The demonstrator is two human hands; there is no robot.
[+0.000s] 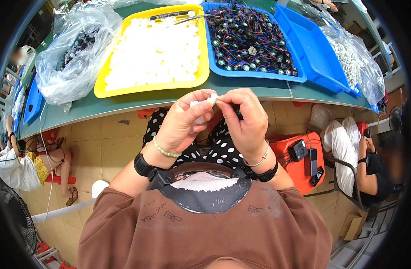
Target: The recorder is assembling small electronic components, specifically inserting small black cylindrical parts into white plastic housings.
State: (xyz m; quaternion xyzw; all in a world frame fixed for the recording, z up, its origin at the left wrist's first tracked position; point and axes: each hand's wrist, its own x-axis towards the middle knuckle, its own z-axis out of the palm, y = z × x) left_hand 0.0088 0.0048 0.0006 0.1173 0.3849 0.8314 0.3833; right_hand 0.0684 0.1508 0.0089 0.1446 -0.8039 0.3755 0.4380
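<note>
Small white part (213,97): up at the fingertips, between the two hands, above the lap and just short of the bench edge.
Left hand (181,121): thumb and forefinger pinching the part; other fingers curled round more white pieces (199,120), count hidden.
Right hand (249,117): thumb and forefinger pinching the same part at its 3 o'clock side; exact contact too small to make out.
Yellow tray (147,89): 11 o'clock from the hands, on the green bench (259,89); heaped white pieces, with a black pen (169,15) and tweezers (187,19) at its far end.
Blue tray (259,76): 1 o'clock; dark round components, red and blue wires tangled.
Clear bag (48,62): 10 o'clock; dark pieces inside.
Red stool (291,172): 4 o'clock, below bench height; black devices on top.
</note>
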